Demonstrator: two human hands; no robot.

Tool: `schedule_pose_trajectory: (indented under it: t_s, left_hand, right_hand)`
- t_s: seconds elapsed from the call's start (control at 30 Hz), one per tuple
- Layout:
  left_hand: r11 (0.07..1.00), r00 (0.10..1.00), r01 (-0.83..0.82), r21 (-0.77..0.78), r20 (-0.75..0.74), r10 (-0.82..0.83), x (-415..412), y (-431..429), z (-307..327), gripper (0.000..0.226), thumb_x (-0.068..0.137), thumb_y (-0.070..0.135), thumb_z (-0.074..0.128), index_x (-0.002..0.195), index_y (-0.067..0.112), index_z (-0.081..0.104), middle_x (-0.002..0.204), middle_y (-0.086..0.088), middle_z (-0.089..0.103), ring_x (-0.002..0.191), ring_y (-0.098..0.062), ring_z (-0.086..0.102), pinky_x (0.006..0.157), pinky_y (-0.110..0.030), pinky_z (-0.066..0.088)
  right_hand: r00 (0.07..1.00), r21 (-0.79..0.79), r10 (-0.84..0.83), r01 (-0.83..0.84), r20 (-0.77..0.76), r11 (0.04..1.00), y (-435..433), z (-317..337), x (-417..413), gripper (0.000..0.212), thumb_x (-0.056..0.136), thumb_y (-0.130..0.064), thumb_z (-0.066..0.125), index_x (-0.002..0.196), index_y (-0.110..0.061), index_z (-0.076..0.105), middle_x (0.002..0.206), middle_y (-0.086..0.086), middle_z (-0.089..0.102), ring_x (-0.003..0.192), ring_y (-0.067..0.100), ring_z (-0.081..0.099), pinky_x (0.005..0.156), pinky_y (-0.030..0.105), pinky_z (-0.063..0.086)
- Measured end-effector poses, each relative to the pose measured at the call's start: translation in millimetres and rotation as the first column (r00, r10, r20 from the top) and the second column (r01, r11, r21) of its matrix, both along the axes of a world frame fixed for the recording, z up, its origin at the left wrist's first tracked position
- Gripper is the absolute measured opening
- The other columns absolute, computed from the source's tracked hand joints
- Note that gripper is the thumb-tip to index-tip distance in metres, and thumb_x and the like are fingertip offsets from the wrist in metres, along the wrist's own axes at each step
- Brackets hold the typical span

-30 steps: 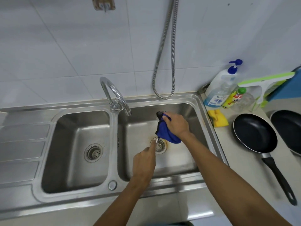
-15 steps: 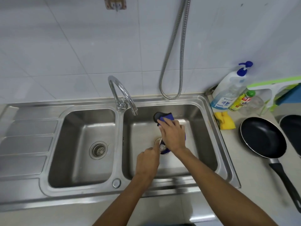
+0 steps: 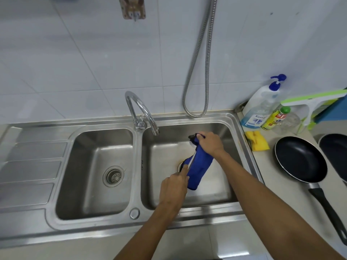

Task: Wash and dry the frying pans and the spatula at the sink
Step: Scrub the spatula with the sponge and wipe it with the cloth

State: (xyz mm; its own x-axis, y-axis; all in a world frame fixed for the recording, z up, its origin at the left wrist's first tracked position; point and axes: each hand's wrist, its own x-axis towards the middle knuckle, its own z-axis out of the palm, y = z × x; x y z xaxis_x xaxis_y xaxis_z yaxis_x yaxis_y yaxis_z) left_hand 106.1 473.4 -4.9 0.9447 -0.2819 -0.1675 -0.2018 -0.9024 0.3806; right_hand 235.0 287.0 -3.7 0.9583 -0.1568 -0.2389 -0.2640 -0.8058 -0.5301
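Over the right basin of the steel sink (image 3: 238,132), my left hand (image 3: 174,186) grips the handle end of the spatula (image 3: 193,136). My right hand (image 3: 210,142) holds a blue cloth (image 3: 199,166) wrapped around the spatula's shaft and head; only a black tip and a thin metal strip show. A black frying pan (image 3: 300,158) lies on the counter to the right, handle toward me. A second black pan (image 3: 336,152) sits at the right edge, partly cut off.
The curved tap (image 3: 140,111) stands between the two basins, with no water running. A metal hose (image 3: 202,72) hangs on the tiled wall. A soap pump bottle (image 3: 261,106), a small yellow bottle (image 3: 274,118), a yellow sponge (image 3: 257,140) and a green squeegee (image 3: 311,102) crowd the back right counter.
My right hand slid the blue cloth down toward my left hand, then back up to the spatula's far end. More of the cloth now hangs along the shaft.
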Motion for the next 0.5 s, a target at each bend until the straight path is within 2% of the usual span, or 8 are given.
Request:
schedule_pose_trajectory:
  t_s: [0.13, 0.3, 0.4, 0.5]
  left_hand:
    - [1.000, 1.000, 0.013, 0.001, 0.001, -0.013, -2.6, 3.0, 0.8, 0.047, 0.109, 0.032, 0.044, 0.154, 0.023, 0.033, 0.105, -0.006, 0.072, 0.087, -0.021, 0.071, 0.077, -0.032, 0.059]
    - [1.000, 1.000, -0.022, 0.000, -0.004, 0.022, -0.2, 5.5, -1.4, 0.047, 0.105, 0.025, 0.050, 0.150, 0.025, 0.038, 0.094, -0.007, 0.073, 0.077, -0.026, 0.070, 0.071, -0.036, 0.059]
    - [0.998, 1.000, -0.016, 0.064, -0.001, 0.017, 0.7, 6.5, -3.1, 0.046, 0.104, 0.021, 0.051, 0.149, 0.024, 0.040, 0.094, -0.010, 0.073, 0.077, -0.031, 0.071, 0.069, -0.040, 0.057]
    - [0.995, 1.000, 0.008, 0.102, 0.007, -0.009, -3.7, 7.8, -7.6, 0.046, 0.105, 0.019, 0.051, 0.149, 0.022, 0.040, 0.094, -0.009, 0.073, 0.078, -0.030, 0.071, 0.067, -0.037, 0.054]
  right_hand:
    - [1.000, 0.067, -0.028, 0.027, 0.008, 0.997, 2.9, -5.0, -5.3, 0.030, 0.104, -0.027, 0.043, 0.101, -0.015, 0.070, 0.098, 0.010, 0.070, 0.095, 0.031, 0.063, 0.080, 0.037, 0.049]
    - [0.981, 0.046, -0.013, 0.005, 0.195, 0.999, 15.4, -6.9, -24.9, 0.027, 0.104, -0.028, 0.045, 0.110, -0.017, 0.069, 0.100, 0.006, 0.071, 0.089, 0.026, 0.064, 0.079, 0.039, 0.052]
    - [0.959, -0.040, 0.156, -0.151, 0.238, 0.988, 18.2, -14.1, -36.1, 0.023, 0.103, -0.030, 0.046, 0.113, -0.025, 0.067, 0.107, -0.001, 0.071, 0.093, 0.021, 0.063, 0.080, 0.037, 0.052]
    - [0.915, -0.070, 0.319, -0.311, 0.246, 0.948, 18.1, -14.9, -44.1, 0.022, 0.103, -0.029, 0.047, 0.115, -0.026, 0.066, 0.113, -0.007, 0.067, 0.099, 0.016, 0.060, 0.082, 0.034, 0.049]
